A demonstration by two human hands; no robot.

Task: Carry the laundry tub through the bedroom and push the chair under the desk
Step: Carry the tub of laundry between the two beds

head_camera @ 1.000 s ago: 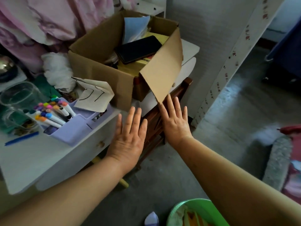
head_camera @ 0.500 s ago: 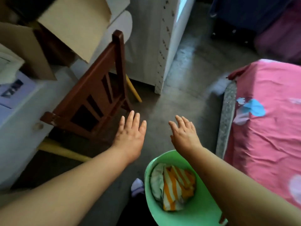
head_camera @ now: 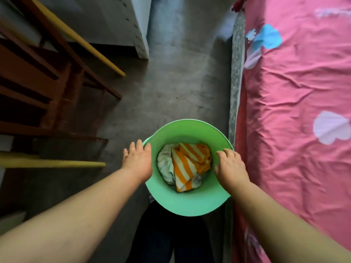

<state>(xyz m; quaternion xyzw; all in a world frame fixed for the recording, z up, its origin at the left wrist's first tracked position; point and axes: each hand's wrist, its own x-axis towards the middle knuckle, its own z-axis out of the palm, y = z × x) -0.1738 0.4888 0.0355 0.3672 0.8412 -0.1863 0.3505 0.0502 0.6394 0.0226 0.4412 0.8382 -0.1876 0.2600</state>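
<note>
A round green laundry tub (head_camera: 187,203) stands on the grey floor below me, close against the bed. Inside it lies an orange-and-white striped cloth (head_camera: 187,164) with a pale garment. My left hand (head_camera: 137,161) rests at the tub's left rim, fingers spread and apart. My right hand (head_camera: 230,168) lies on the right rim, fingers bent over the edge. The dark brown wooden chair (head_camera: 47,86) stands at the left, its back toward me, tucked in under the desk, whose yellow legs (head_camera: 83,43) show beside it.
A bed with a pink patterned sheet (head_camera: 296,111) fills the right side. A white cabinet (head_camera: 131,21) stands at the far end of the narrow concrete floor strip (head_camera: 180,73). My dark trouser legs (head_camera: 171,234) show below the tub.
My view has swung down from the desk and chair to the tub. Both hands left the chair back and dropped onto the tub's two sides.
</note>
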